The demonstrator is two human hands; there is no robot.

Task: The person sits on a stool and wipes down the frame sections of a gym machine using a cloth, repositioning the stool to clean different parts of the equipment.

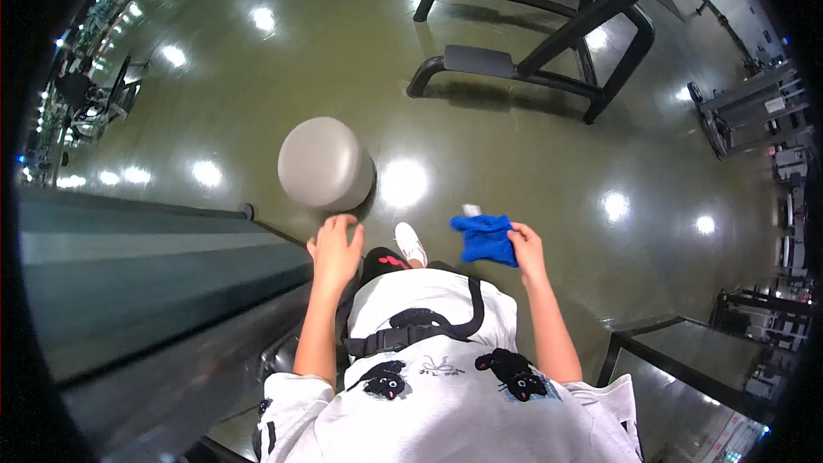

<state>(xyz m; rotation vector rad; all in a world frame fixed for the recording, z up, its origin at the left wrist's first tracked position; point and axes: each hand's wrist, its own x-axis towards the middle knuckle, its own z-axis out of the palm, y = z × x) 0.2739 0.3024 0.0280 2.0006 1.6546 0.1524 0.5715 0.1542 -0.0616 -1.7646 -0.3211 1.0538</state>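
Spreading wide under everything, the olive-green floor was shiny and gave back bright reflections of lamps. Upon it, toward the upper right of the view, stood a black metal frame, made of thick bent tubes. At the person's left side ran a long grey panel, and its front end lay not far from the round beige stool. This stool stood upright on the floor, its smooth top plainly visible. The person wore a white shirt with black animal figures, and a black strap with a buckle crossed it. One white shoe showed between the two hands. The blue cloth, somewhat crumpled, was at the right hand, well apart from the stool. The right thumb and fingers were closed upon the edge of this cloth. The left hand was near the stool, with fingers partly spread, slightly bent, and holding nothing; whether the fingertips touched the stool, I could not tell. Smallest was a white piece at the cloth's upper edge; whether it belonged to the cloth was not clear.
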